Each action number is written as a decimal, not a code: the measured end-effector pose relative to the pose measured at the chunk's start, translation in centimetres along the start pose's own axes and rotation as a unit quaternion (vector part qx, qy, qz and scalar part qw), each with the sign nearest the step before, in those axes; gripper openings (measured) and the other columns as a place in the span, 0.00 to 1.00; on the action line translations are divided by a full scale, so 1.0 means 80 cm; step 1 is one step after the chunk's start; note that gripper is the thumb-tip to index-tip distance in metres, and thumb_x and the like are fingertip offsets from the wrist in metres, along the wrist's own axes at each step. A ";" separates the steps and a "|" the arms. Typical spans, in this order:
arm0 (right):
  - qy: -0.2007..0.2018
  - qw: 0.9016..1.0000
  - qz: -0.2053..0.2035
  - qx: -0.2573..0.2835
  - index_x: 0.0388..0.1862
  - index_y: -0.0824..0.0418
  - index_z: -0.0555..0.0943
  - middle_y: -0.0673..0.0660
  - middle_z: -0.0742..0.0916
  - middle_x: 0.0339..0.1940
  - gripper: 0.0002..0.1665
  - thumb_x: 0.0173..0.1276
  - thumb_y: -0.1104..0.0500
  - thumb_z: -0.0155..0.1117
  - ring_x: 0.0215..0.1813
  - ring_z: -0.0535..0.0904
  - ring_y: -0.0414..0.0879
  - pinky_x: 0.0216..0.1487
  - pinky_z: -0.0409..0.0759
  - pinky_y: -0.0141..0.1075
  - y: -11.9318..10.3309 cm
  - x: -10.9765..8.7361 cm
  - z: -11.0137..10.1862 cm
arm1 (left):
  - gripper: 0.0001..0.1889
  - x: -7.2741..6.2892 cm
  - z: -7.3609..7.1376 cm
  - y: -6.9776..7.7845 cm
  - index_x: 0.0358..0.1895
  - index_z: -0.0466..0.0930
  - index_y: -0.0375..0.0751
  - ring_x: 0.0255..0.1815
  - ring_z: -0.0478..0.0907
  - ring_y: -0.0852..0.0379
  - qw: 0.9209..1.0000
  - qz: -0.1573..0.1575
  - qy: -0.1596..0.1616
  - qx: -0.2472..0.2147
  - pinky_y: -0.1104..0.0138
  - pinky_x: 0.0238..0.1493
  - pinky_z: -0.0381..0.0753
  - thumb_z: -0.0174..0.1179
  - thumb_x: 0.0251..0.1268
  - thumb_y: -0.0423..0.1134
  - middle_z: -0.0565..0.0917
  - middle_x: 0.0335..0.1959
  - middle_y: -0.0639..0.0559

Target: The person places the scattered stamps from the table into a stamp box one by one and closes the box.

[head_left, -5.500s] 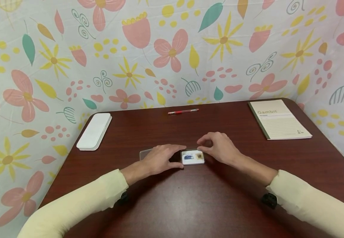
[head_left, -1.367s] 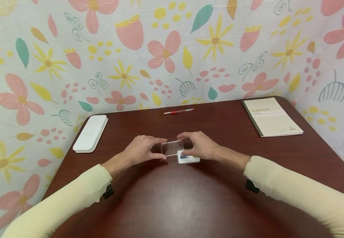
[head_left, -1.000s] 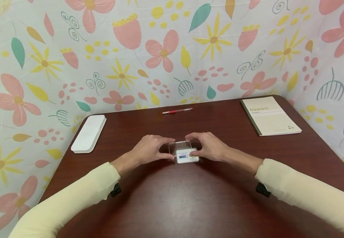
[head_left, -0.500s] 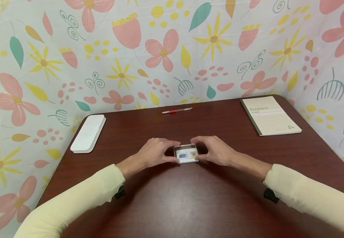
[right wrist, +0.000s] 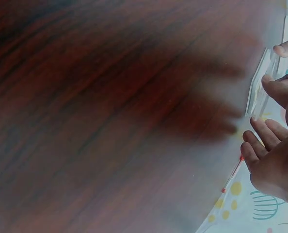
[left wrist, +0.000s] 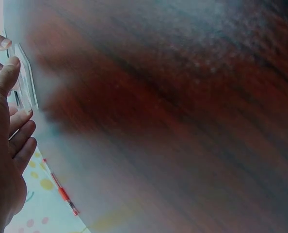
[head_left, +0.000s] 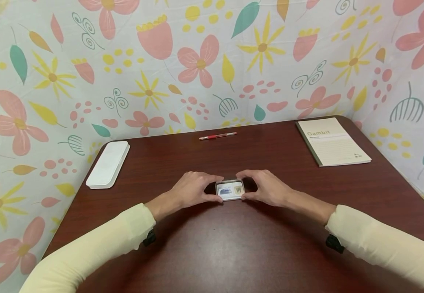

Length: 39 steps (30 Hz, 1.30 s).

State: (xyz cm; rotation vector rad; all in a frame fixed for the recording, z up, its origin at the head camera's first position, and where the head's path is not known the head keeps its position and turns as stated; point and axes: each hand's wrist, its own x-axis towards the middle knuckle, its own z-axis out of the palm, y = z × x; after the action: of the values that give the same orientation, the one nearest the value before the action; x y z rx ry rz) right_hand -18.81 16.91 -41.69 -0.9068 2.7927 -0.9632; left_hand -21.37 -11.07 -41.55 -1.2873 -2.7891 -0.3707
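Note:
A small clear plastic case (head_left: pixel 230 191) lies near the middle of the table, its transparent lid sitting over a white card with a blue picture and a yellowish, stamp-like picture. My left hand (head_left: pixel 193 189) pinches the lid at its left corners, thumb at the near side and forefinger at the far side. At the right corners my right hand (head_left: pixel 270 189) pinches it the same way. From the side, the left wrist view has the clear case (left wrist: pixel 25 82) between thumb and fingers. The right wrist view shows the case (right wrist: pixel 258 87) close over the tabletop.
A white oblong case (head_left: pixel 108 165) lies at the table's left edge. Toward the back is a red pen (head_left: pixel 217 136). A cream notebook (head_left: pixel 336 142) marked "Gambit" lies at the back right. Flower-patterned cloth (head_left: pixel 197 65) rises behind and beside the table.
Earlier the clear lid was apart from the card, left of it. Both hands carried it rightward, then lowered it over the card. In the last half second the hands barely moved.

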 end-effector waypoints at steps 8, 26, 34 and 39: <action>0.002 1.000 0.002 -0.005 0.65 0.66 0.82 0.59 0.88 0.58 0.35 0.61 0.61 0.85 0.57 0.84 0.51 0.60 0.81 0.50 0.000 -0.001 0.003 | 0.36 -0.001 0.004 0.000 0.67 0.85 0.48 0.51 0.88 0.59 1.000 0.002 0.003 0.005 0.63 0.43 0.85 0.74 0.60 0.65 0.90 0.57 0.54; 0.006 1.000 -0.004 -0.012 0.66 0.65 0.82 0.59 0.88 0.59 0.35 0.61 0.62 0.85 0.57 0.85 0.51 0.59 0.81 0.50 0.000 -0.003 0.004 | 0.35 -0.003 0.006 0.003 0.66 0.86 0.49 0.47 0.88 0.60 1.000 0.009 0.016 0.023 0.64 0.41 0.84 0.75 0.60 0.65 0.91 0.55 0.53; 0.007 1.000 -0.006 -0.015 0.66 0.66 0.82 0.59 0.89 0.59 0.35 0.61 0.62 0.85 0.59 0.85 0.53 0.61 0.81 0.51 0.000 -0.004 0.004 | 0.35 -0.004 0.008 0.004 0.66 0.86 0.50 0.47 0.88 0.60 0.999 0.009 0.021 0.029 0.63 0.40 0.84 0.75 0.59 0.66 0.91 0.54 0.53; 0.003 1.000 -0.003 -0.018 0.65 0.65 0.84 0.60 0.89 0.59 0.33 0.61 0.62 0.84 0.59 0.85 0.53 0.61 0.81 0.52 -0.001 -0.003 0.005 | 0.35 -0.004 0.009 0.005 0.66 0.86 0.50 0.49 0.88 0.60 0.999 0.005 0.020 0.029 0.62 0.42 0.85 0.75 0.60 0.65 0.91 0.54 0.53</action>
State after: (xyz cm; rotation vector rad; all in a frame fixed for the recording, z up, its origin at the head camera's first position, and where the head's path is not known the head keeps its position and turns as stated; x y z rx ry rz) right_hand -18.48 16.79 -42.01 -0.9181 2.8237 -0.9205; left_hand -20.84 -10.92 -42.19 -1.2656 -2.7378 -0.3101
